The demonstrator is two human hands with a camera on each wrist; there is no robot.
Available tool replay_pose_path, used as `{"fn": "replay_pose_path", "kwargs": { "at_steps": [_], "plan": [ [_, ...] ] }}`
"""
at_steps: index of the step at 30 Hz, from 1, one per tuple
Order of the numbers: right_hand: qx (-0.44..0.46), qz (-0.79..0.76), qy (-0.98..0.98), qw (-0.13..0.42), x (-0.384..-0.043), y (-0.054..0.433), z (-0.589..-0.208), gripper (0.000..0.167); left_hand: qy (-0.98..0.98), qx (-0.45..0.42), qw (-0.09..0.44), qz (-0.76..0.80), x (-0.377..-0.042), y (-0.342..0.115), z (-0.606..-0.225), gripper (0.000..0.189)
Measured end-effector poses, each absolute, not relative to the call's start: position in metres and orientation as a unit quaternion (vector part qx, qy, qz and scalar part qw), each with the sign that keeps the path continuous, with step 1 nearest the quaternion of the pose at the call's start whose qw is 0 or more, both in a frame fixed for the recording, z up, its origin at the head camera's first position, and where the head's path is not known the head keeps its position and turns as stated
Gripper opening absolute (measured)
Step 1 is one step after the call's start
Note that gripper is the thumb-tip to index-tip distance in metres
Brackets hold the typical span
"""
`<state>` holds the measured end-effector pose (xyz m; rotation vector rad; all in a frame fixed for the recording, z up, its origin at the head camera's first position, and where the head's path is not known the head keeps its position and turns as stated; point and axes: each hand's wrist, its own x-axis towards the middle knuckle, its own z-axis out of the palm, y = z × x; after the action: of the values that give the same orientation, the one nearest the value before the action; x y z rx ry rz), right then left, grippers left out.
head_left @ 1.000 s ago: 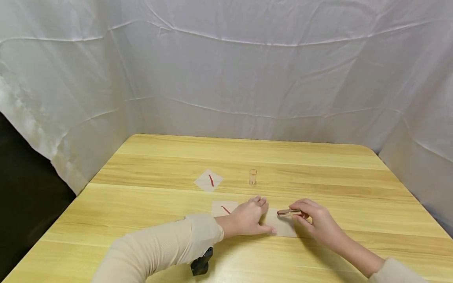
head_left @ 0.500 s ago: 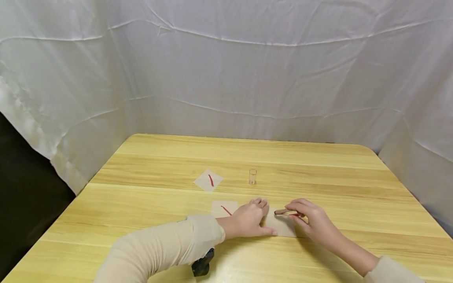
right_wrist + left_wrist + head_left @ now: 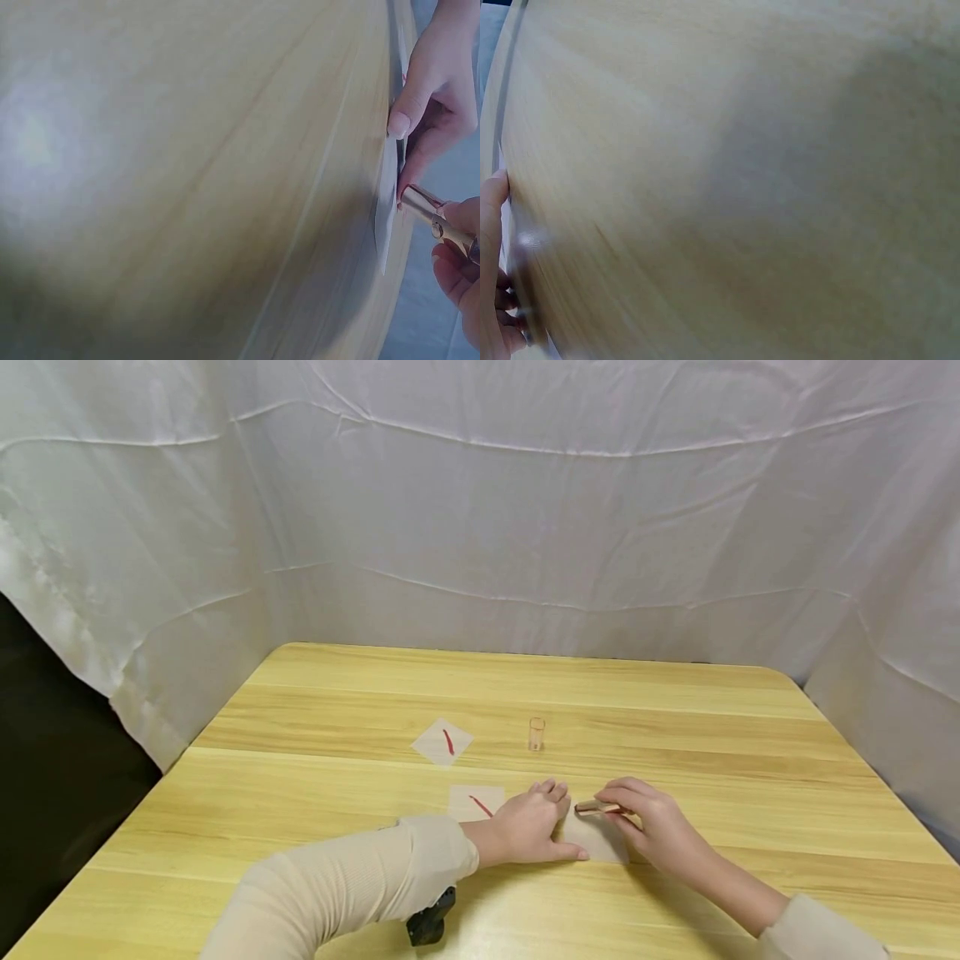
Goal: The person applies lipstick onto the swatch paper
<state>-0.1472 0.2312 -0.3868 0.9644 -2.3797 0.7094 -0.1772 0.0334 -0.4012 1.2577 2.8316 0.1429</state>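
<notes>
My right hand (image 3: 660,827) pinches a gold lipstick (image 3: 598,807) with its dark red tip pointing left. The tip is over the upper left part of a pale square of paper (image 3: 602,843); whether it touches the paper I cannot tell. My left hand (image 3: 527,827) lies palm down on the left part of that paper, thumb stretched along its near edge. In the right wrist view, the lipstick (image 3: 426,206) is close to the left hand's (image 3: 439,97) fingers. Only the thumb and several fingers of the left hand (image 3: 495,247) show in the left wrist view.
Two more paper pieces carry red strokes: a diamond-turned one (image 3: 431,746) farther back and one (image 3: 462,806) partly behind my left hand. A clear cap (image 3: 536,735) stands on the wooden table (image 3: 712,727). White cloth (image 3: 525,527) hangs behind. A black device (image 3: 430,920) sits under the left sleeve.
My right hand has moved a little to the left with the lipstick, bringing its tip closer to the left hand. The left hand has stayed nearly still on the paper.
</notes>
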Motion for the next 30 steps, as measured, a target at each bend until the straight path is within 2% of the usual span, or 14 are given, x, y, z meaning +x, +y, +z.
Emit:
{"fn": "replay_pose_path", "kwargs": {
  "at_steps": [22,30],
  "plan": [
    [0.373,0.234,-0.861,0.255,-0.1496,0.2288,-0.3890,0.042,0.914,0.404,0.027,0.041,-0.1776,0.0330,-0.4014,0.076],
    [0.381,0.219,-0.864,0.245,-0.1489,0.2281,-0.3845,0.040,0.914,0.402,0.031,0.046,-0.1778,0.0331,-0.4013,0.076]
  ]
}}
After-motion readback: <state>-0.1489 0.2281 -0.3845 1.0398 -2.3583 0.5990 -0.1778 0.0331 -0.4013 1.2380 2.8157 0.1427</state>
